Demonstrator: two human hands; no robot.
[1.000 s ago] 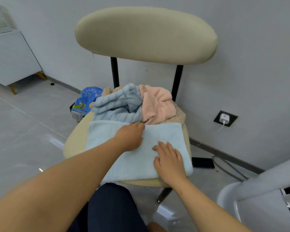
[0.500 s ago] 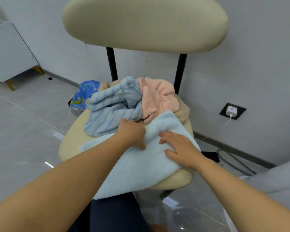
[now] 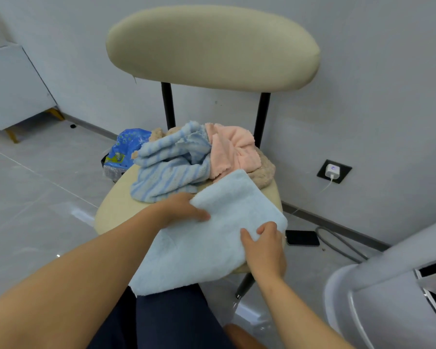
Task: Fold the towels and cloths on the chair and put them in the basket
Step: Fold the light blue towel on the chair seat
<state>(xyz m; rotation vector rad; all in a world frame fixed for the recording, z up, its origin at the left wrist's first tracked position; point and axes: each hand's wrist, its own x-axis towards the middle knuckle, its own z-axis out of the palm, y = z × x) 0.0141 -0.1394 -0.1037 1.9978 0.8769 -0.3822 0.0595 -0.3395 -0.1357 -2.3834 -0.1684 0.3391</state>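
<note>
My forearms [image 3: 86, 268] are bare down to my left grip [image 3: 180, 209] and right grip [image 3: 266, 250]. I wear dark navy cloth trousers [image 3: 166, 321], seen just below the front edge of the beige padded chair [image 3: 212, 46].

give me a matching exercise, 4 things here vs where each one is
Things:
1 towel
2 striped cloth
3 pink cloth
4 phone

Places:
a on the floor
b front of the seat, hanging over its edge
c back left of the seat
d back right of the seat

Pairs: 1-b, 2-c, 3-d, 4-a
</note>
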